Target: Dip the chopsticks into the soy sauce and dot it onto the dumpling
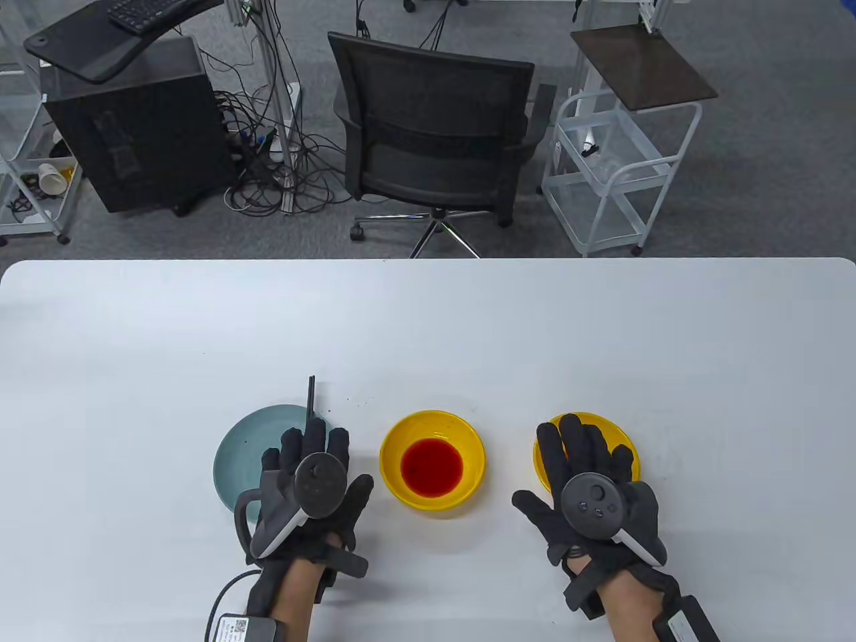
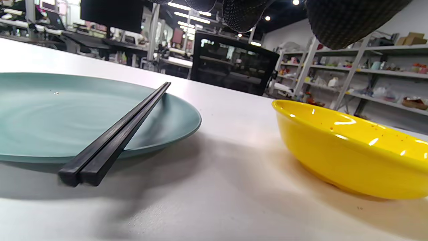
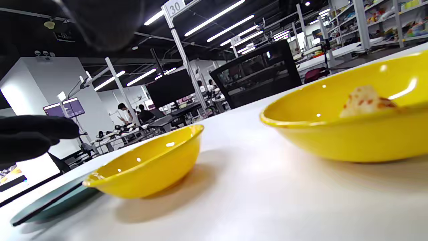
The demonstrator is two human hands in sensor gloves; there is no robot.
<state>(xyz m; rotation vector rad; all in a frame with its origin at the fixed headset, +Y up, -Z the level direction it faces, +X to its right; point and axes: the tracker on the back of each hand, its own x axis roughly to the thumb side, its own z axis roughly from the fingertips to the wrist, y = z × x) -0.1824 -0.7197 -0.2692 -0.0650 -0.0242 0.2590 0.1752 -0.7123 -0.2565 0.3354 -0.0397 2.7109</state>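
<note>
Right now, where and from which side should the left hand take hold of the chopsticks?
Grip the chopsticks at their thick butt ends, which overhang the near rim of the plate with space beneath for fingertips. The left hand hovers above them, so come down from above at the near side, pinching across the pair. The tips point away, ready to swing toward the sauce bowl.

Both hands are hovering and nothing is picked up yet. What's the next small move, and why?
Probably lower the left hand and pinch the black chopsticks near their close end. They lie untouched across the teal plate, right under that hand's fingers, and neither hand holds anything. The sauce bowl sits just beside the plate, so dipping can follow. The right hand hovers open over the dumpling bowl.
</note>
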